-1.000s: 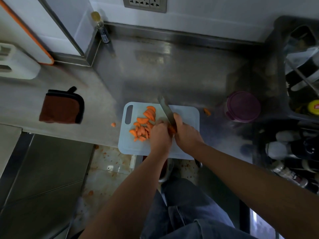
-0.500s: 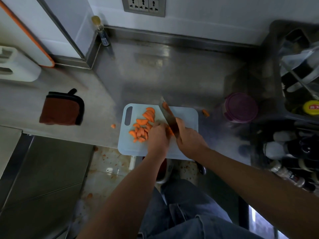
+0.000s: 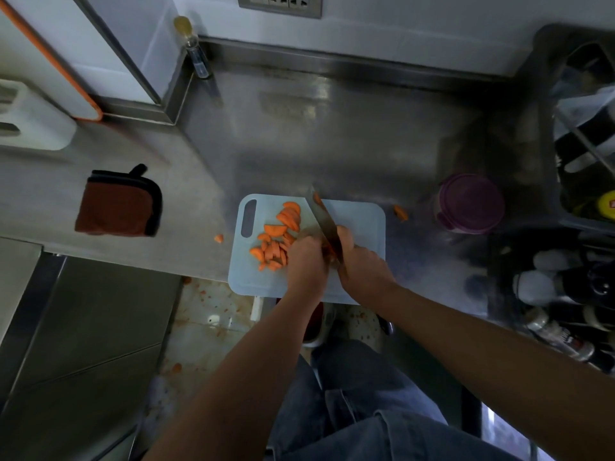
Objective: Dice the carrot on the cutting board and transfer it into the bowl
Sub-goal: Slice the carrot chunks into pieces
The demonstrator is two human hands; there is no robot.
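mid-chop here. right hand (image 3: 361,264) is wrapped round the knife (image 3: 324,221) handle, blade angled across the cutting board (image 3: 362,221). left hand (image 3: 306,261) is curled down on the carrot stub (image 3: 332,251) right beside the blade, stub mostly hidden. cut slices (image 3: 276,237) are piled on the board's left half, two strays (image 3: 401,212) out on the counter (image 3: 332,144). they look like half-moons, not dice, so i'd guess cross-cuts come next. can't spot a bowl for sure.
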